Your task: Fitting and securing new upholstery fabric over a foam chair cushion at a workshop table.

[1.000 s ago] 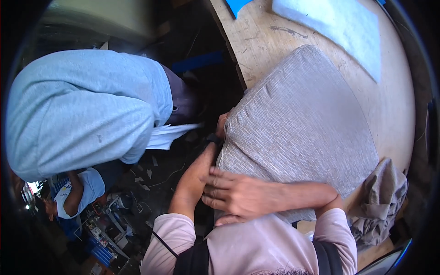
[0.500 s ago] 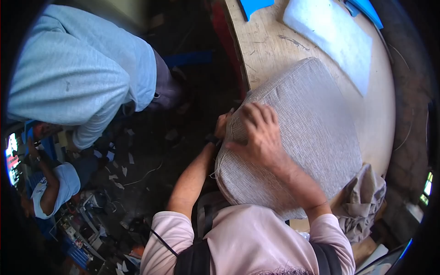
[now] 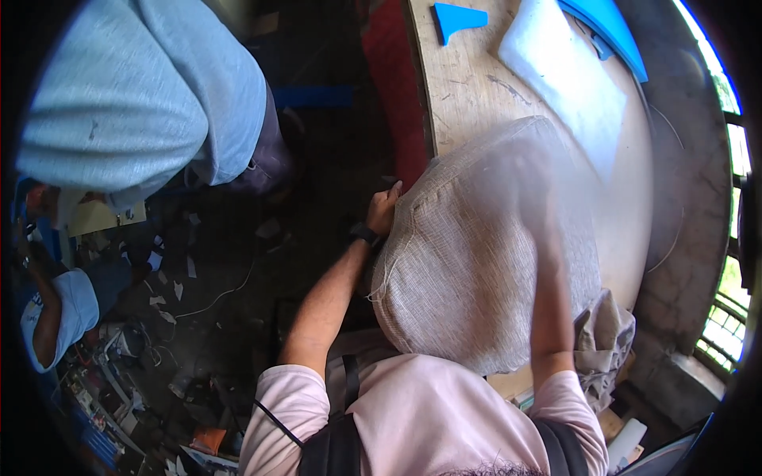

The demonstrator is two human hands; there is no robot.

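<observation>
Grey-beige in colour, the cushion [image 3: 448, 274] lies directly under your right hand [image 3: 533, 184], and its left edge meets your left hand [image 3: 382, 211]. Your left fingers bend at this edge; I cannot tell if they clamp the cloth or only rest against it. Over your right hand there is a blur, so whether its fingers are apart or together, I cannot tell.

Just behind your left fingers, a black watch [image 3: 365, 233] sits on the wrist. On the body side of these fingers, a loose thread [image 3: 378, 292] hangs from the corner of the cushion. Behind your right fingers and to their right, a crumpled cloth [image 3: 607, 341] lies beside the cushion. Beyond your right fingers, the bare top of the wooden table [image 3: 468, 107] shows. Farther on it lie a white sheet of padding [image 3: 565, 83] and a small blue piece [image 3: 456, 21]; a long curved blue piece [image 3: 609, 32] is near the padding.

Past your left fingers, a red strip [image 3: 394, 99] runs along the table's side. Well to their left stands a person in a light blue top [image 3: 119, 103]. Far right of your right fingers is a barred window [image 3: 726, 317].
</observation>
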